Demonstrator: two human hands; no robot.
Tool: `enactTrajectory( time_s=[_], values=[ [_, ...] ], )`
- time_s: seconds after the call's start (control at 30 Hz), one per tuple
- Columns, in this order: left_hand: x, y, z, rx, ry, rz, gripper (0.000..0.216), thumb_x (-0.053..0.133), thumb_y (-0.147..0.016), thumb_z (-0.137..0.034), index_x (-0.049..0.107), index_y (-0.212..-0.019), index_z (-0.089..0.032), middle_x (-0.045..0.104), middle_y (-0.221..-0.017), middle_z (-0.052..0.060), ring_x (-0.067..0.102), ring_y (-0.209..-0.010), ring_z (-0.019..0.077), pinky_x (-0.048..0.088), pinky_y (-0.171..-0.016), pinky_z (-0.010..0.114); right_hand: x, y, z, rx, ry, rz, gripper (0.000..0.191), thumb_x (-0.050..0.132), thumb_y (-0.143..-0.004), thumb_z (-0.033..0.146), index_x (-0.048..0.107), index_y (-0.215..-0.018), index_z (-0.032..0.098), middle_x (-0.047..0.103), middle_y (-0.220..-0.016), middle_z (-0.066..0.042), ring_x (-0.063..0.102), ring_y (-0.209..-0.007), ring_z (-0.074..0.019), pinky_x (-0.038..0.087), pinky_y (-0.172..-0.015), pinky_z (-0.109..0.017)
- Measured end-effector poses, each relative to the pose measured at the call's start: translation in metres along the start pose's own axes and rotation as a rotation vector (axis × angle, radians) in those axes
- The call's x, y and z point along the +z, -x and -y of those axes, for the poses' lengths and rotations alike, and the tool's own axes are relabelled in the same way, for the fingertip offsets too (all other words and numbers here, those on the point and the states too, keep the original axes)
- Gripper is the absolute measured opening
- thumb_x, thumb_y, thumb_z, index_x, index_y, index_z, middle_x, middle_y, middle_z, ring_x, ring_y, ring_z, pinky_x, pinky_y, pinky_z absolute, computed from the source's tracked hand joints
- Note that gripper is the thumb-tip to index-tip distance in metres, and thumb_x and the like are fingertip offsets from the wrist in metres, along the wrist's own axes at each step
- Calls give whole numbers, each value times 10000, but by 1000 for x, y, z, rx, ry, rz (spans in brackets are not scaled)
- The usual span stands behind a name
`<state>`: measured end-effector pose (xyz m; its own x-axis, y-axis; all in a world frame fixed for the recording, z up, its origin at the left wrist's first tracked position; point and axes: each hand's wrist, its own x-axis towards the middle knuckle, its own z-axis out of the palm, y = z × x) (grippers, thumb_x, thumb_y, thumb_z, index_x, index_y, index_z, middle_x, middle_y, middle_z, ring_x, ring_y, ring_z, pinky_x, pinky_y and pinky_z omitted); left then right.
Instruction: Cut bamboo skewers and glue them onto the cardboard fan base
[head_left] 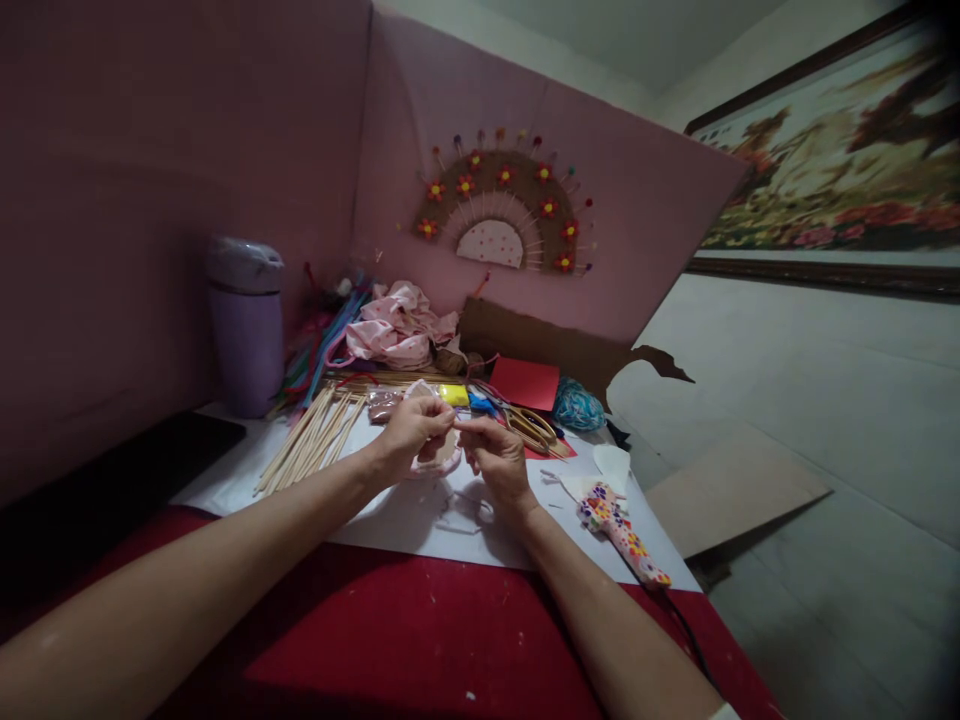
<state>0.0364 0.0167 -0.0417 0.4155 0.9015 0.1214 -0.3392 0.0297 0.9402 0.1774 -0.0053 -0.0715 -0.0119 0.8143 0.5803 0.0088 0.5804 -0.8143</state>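
Observation:
My left hand (411,432) is closed in a pinch, its fingertips meeting those of my right hand (496,462) over the white paper. My right hand is closed too, with thumb and index finger pressed together. What lies between the fingertips is too small to make out. Just behind and below the left fingers is a rounded piece with a pink fabric rim (444,464) and a tan middle, partly hidden by that hand. A pair of gold-handled scissors (531,428) lies beyond the right hand. To the right rests a glue gun in flowered cloth (619,530).
Wooden sticks (311,440) are spread at left, near a purple tumbler (247,335). Pink cloth (401,325), a red card (525,382) and a blue yarn ball (578,404) lie behind. A pink board (637,220) stands upright. A cord trails at right.

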Motion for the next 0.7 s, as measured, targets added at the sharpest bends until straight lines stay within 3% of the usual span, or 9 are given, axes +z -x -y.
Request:
enactTrajectory(
  time_s=[0.13,0.27,0.4,0.53,0.7],
  values=[
    [-2,0,-4,-15,138,-21,249,590,-727,-208,390,-583,-168,360,-437,-76,298,-321,25,194,-335,143,-1,0,1,-40,43,-47,219,600,-752,209,722,-927,257,583,-695,11,427,-485,-60,317,-399,-180],
    [-2,3,-7,-57,163,56,230,510,-784,-238,396,-597,-165,408,-471,-49,357,-332,44,224,-331,152,-3,-2,1,12,34,-103,195,610,-767,255,715,-928,226,583,-649,18,391,-417,-47,285,-372,-189],
    [1,6,-6,-166,121,164,139,609,-710,-195,481,-685,-149,504,-501,-19,409,-339,63,256,-322,161,-5,-4,1,71,-3,-121,180,621,-768,299,699,-868,171,552,-570,34,374,-375,-42,262,-346,-185],
    [1,4,0,-158,168,194,178,664,-632,-91,543,-757,-126,579,-581,13,502,-433,73,355,-398,167,-4,-4,3,164,-26,-80,230,650,-742,336,683,-885,159,555,-574,34,400,-409,-53,292,-345,-173],
    [0,3,5,-140,182,239,132,675,-678,-182,566,-700,-110,547,-505,3,439,-370,46,275,-359,144,1,-2,6,254,-64,-31,280,680,-716,380,679,-876,151,561,-580,34,410,-418,-50,293,-350,-162]
  ],
)
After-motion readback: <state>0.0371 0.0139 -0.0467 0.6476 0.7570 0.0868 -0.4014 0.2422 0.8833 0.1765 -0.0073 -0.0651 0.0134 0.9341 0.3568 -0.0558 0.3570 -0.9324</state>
